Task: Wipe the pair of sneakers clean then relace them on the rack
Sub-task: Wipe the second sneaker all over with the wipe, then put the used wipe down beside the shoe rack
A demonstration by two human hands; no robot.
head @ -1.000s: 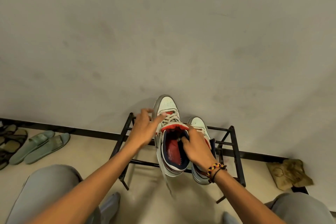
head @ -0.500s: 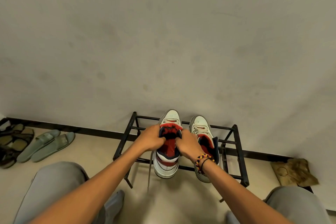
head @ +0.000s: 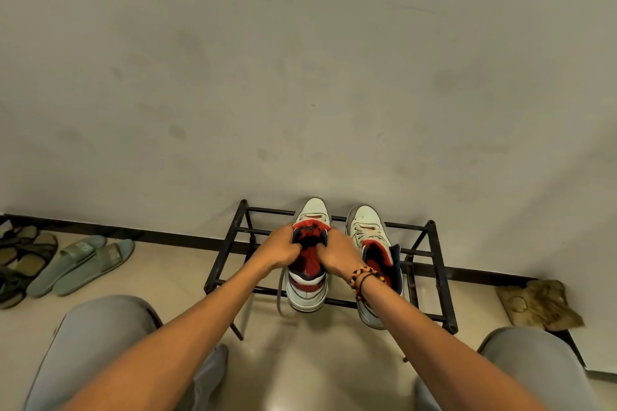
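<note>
Evidently mid-relacing: left hand [head: 282, 248] and right hand [head: 337, 252] fingers grasping collar of white-red-navy leather sneaker [head: 309, 290] on black metal rack [head: 434, 264]; grey lace [head: 279, 290] dangling below fingers. Second white sneaker [head: 369, 227], right of fingers, looks laced.

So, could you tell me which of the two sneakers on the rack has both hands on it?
The left sneaker: the left hand and right hand grip its collar. The right sneaker sits beside it on the rack, untouched.
</note>
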